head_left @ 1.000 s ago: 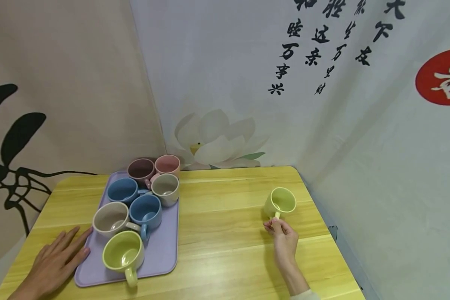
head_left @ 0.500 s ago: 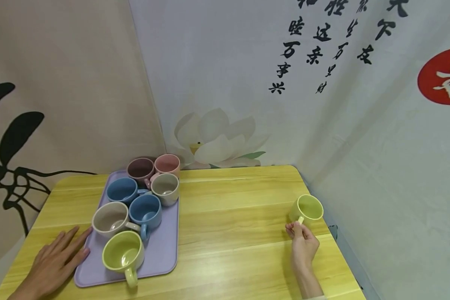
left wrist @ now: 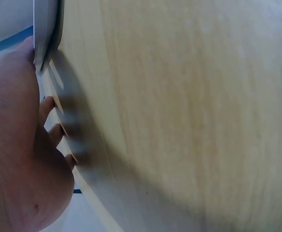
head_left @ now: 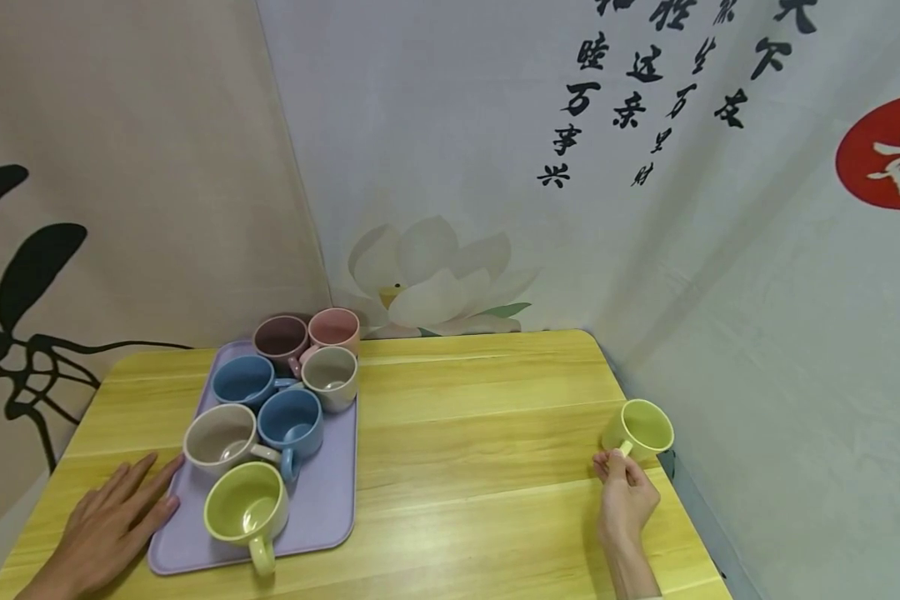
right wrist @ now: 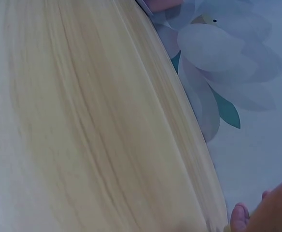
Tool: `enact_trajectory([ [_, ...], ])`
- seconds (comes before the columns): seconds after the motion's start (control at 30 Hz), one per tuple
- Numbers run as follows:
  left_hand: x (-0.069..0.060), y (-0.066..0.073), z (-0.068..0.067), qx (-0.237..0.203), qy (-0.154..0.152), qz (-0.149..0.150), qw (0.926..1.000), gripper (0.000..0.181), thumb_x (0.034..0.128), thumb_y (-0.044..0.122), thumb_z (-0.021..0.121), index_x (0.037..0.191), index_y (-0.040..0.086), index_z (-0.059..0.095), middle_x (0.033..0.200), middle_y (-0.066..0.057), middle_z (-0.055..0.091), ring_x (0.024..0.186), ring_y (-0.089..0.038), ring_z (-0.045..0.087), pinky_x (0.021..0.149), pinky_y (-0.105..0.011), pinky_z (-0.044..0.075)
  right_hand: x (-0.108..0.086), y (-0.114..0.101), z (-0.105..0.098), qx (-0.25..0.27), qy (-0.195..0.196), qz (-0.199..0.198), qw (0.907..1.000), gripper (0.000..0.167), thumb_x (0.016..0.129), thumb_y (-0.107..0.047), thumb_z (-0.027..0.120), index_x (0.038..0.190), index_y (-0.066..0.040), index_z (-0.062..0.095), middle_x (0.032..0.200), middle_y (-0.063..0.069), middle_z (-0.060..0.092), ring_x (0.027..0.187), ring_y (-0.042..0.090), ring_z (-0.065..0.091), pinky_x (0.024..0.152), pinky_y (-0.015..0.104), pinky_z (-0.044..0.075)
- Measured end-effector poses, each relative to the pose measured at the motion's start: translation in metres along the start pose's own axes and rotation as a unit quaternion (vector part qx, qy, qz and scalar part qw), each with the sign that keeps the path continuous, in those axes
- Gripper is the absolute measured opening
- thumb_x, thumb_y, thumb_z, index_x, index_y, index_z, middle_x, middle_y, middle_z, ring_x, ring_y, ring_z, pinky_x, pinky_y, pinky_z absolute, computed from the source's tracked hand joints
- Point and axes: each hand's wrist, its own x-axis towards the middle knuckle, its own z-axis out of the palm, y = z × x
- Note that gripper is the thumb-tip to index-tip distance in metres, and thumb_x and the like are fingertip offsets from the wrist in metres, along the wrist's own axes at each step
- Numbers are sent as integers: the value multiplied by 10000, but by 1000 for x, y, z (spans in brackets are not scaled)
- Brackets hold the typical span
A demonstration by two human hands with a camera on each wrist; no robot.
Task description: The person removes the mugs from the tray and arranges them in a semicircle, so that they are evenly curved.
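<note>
My right hand (head_left: 626, 497) pinches the handle of a yellow-green mug (head_left: 645, 427) by the table's right edge. The mug's opening faces up and toward me; whether its base touches the table I cannot tell. In the right wrist view only part of that hand (right wrist: 274, 208) shows, at the lower right corner. My left hand (head_left: 116, 523) lies with fingers spread on the table, its fingertips at the left rim of a lilac tray (head_left: 326, 508). Nearest to it on the tray are a beige mug (head_left: 217, 442) and another yellow-green mug (head_left: 246, 504).
Behind these on the tray stand two blue mugs (head_left: 292, 421), a grey mug (head_left: 332, 379), a pink mug (head_left: 335, 327) and a purple mug (head_left: 281, 337), packed close together. A wood-grain table (head_left: 465, 450) carries everything, with printed cloth (head_left: 450, 167) hanging behind it.
My right hand has carried the yellow-green mug rightward and slightly nearer to me, from inside the table to its right edge. My left hand and the tray have stayed still.
</note>
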Motion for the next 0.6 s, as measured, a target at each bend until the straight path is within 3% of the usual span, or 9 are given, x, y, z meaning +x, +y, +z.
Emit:
enact_trajectory([
  [0.4,0,0,0,6,-27,-37,10000,756,1203,613,373,1828,241,167,1805,-434,118,1608,-788,11,1146,-993,15,6,5,-7,228,234,122,9994,189,1125,-60,665,1029,70,763,903,-11,805,855,98,829,910,245,696],
  [0.6,-1,1,-1,-2,11,-3,10000,748,1204,606,379,1828,250,168,1814,-426,110,1613,-784,12,1148,-992,15,11,7,-8,381,296,213,9986,179,1113,-49,681,1032,80,774,885,-10,799,846,85,822,906,242,697],
])
